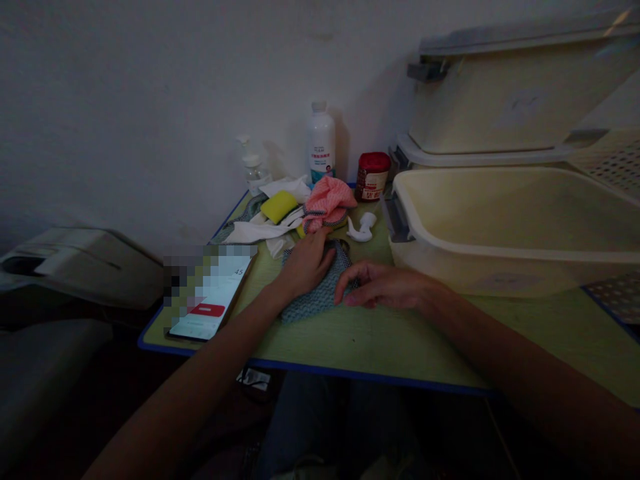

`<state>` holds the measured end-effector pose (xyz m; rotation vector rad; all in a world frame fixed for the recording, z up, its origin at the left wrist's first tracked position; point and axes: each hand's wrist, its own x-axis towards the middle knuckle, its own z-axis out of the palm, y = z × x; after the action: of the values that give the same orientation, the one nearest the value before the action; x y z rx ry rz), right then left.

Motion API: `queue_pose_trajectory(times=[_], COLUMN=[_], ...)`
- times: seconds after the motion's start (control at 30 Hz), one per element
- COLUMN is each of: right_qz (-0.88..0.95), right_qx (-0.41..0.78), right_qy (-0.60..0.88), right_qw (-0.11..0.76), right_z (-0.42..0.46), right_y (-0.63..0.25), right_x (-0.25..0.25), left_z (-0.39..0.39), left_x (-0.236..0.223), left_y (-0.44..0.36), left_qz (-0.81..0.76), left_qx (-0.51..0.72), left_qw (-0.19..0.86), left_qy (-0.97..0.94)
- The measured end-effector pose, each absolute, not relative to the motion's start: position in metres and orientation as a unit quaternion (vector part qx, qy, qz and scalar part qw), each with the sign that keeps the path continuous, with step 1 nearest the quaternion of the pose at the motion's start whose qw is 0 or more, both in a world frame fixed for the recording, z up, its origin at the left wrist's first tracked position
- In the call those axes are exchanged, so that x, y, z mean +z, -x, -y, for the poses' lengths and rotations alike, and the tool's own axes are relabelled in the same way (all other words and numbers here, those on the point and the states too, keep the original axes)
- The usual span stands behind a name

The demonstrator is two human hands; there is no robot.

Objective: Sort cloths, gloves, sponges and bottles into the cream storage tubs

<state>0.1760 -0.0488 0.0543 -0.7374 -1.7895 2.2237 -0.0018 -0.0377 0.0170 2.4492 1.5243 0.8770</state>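
Observation:
A grey-blue woven cloth (315,297) lies on the table in front of me. My left hand (306,263) rests palm down across its upper left part, with the fingers stretched toward a crumpled pink cloth (330,197). At the grey-blue cloth's right edge is my right hand (377,285). Its fingers are loosely bent, with a gap between thumb and index finger, and nothing shows between them. Behind the left hand lie a yellow sponge (279,207) and white cloth or paper pieces (250,230). A small white plastic piece (362,227) sits right of the pink cloth.
A phone (215,300) lies at the table's left. Along the wall stand a pump bottle (253,170), a white bottle (322,143) and a red-lidded container (373,177). A large open cream bin (500,267) occupies the right, with another bin (500,107) behind. The table (400,353) has a blue edge.

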Motion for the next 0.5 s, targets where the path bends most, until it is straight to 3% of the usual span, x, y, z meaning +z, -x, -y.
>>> queue_pose_trajectory(times=[0.2,0.5], right_qz=[0.587,0.661], right_qx=[0.772,0.707], right_qy=[0.233,0.245], right_qw=[0.075,0.052], right_z=[0.0475,0.0531], right_y=[-0.1788,-0.1831], right_x=[0.0532,0.0481], left_z=[0.0369,0.0372], left_x=[0.0161,0.0185], left_y=[0.0032,0.0044], left_qz=[-0.490,-0.485], left_qx=[0.254,0.234], left_qw=[0.026,0.023], left_qy=[-0.834,-0.843])
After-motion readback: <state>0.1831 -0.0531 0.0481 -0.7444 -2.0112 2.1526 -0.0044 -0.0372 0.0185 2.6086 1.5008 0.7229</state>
